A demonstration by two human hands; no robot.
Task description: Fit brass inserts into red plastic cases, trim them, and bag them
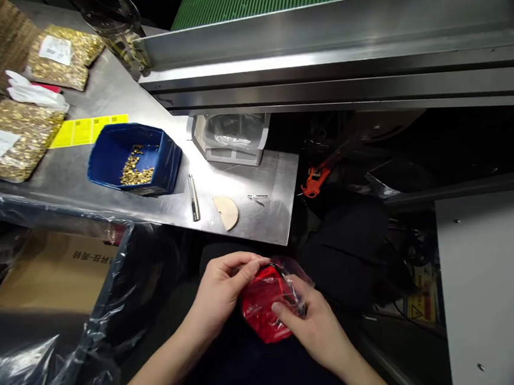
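Over my lap, both hands hold a clear plastic bag with something red (266,310) inside; the red contents' kind cannot be made out. My left hand (228,283) pinches the upper left edge of the bag between thumb and fingers. On the right side, my right hand (307,319) grips it, thumb lying across the front and fingers behind the film. Just beyond the hands, on the metal table, lie a utility knife (194,197), a half-round tan disc (226,212) and a small metal tool (256,198).
A blue bin (135,157) holds small brass-coloured parts. Bags of similar parts (16,137) lie at the left by a yellow label strip (89,130). A grey tray (235,138) sits under the metal conveyor rail (316,45). An orange-handled tool (314,182) hangs right of the table.
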